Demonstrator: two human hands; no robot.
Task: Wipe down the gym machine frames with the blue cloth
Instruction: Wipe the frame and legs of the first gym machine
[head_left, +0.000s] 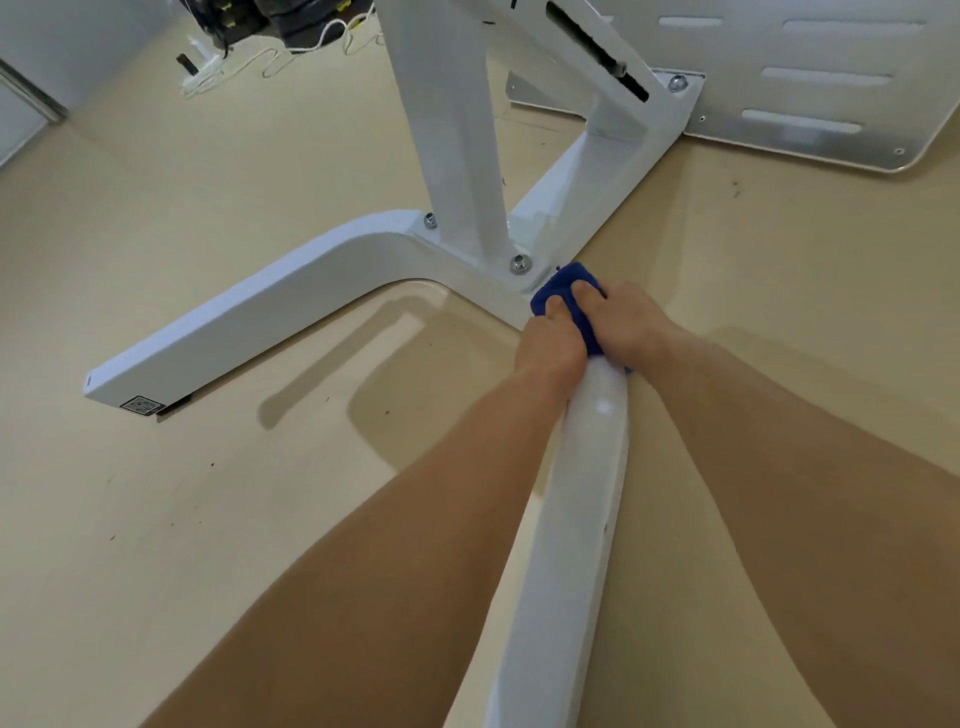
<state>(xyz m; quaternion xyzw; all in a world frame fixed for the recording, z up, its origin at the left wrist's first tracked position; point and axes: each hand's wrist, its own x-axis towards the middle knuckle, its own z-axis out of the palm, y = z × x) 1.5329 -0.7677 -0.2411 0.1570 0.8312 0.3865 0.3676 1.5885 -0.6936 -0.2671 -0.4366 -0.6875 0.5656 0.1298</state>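
Observation:
A white gym machine frame rests on the beige floor, with an upright post bolted to its base. A white bar of the frame runs from the bottom of the view up to that bolted joint. The blue cloth is wrapped over the bar just short of the joint. My left hand and my right hand both grip the cloth around the bar, one on each side. Most of the cloth is hidden under my fingers.
A silver slotted metal plate lies at the top right. White cords and dark equipment sit at the top left by a grey wall. A base arm with a label ends at the left. Two bolts hold the post.

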